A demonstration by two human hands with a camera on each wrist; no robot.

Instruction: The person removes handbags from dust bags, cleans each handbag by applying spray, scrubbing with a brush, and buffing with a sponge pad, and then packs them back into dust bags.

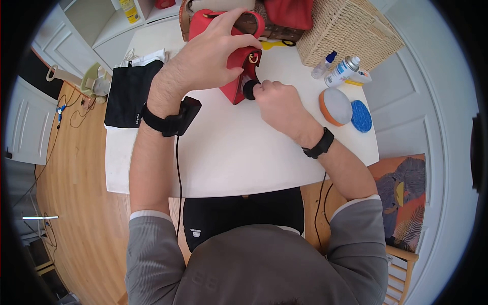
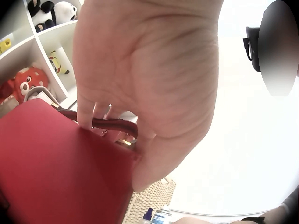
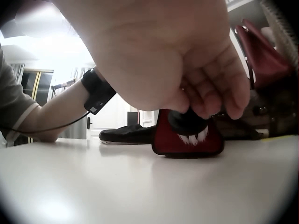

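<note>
A red handbag [image 1: 232, 93] stands at the far side of the white table [image 1: 229, 152]. My left hand [image 1: 201, 63] grips its upper edge, thumb on the near side and fingers spread over the top; in the left wrist view the bag's handle [image 2: 114, 125] passes behind the fingers. From the right, my right hand [image 1: 282, 104] pinches a brush with a round black grip [image 3: 184, 122]. Its white bristles [image 3: 194, 138] lie against the narrow end panel of the bag, seen in the right wrist view. Fingers hide part of the brush's grip.
A black cloth pouch [image 1: 129, 94] lies at the left. Other bags and a wicker basket [image 1: 345, 30] stand behind. To the right are a small spray bottle [image 1: 323, 66], a spray can [image 1: 341, 72], an orange and grey round sponge [image 1: 337, 105] and a blue pad [image 1: 361, 116].
</note>
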